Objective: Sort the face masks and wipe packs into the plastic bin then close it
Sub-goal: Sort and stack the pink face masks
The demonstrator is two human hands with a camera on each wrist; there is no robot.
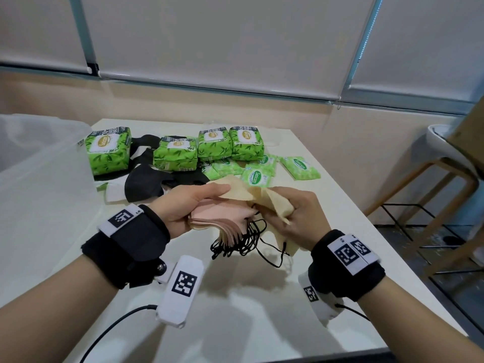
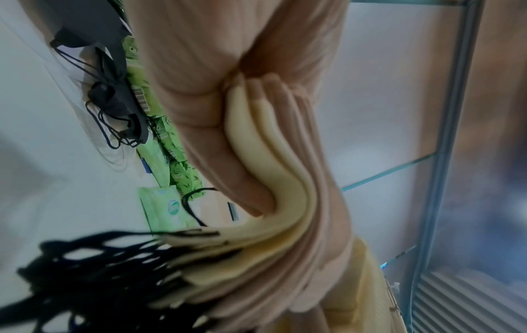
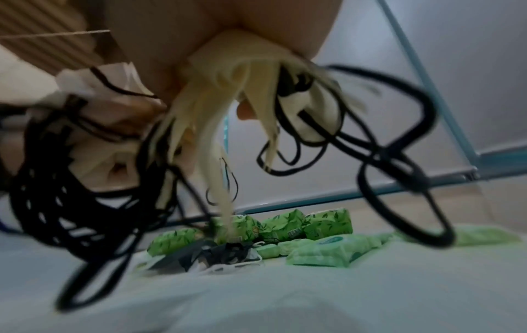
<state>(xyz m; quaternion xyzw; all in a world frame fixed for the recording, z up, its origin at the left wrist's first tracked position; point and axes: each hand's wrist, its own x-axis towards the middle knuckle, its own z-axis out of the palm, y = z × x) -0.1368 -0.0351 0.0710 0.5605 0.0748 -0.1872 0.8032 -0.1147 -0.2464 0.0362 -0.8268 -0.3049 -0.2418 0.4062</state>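
Both hands hold a stack of beige and pink face masks (image 1: 230, 213) above the white table (image 1: 235, 297), their black ear loops (image 1: 241, 244) dangling. My left hand (image 1: 193, 205) grips the stack's left side, fingers curled under it (image 2: 228, 146). My right hand (image 1: 290, 216) pinches the beige masks (image 3: 228, 90) on the right. Behind them lie black masks (image 1: 146, 184), large green wipe packs (image 1: 107, 150) and small flat wipe packs (image 1: 258, 176). The clear plastic bin (image 1: 39, 174) stands at the left.
A wooden stool (image 1: 445, 174) stands to the right of the table. The wall with roller blinds runs behind the table. The table's front part holds only my wrists' shadows and camera cables.
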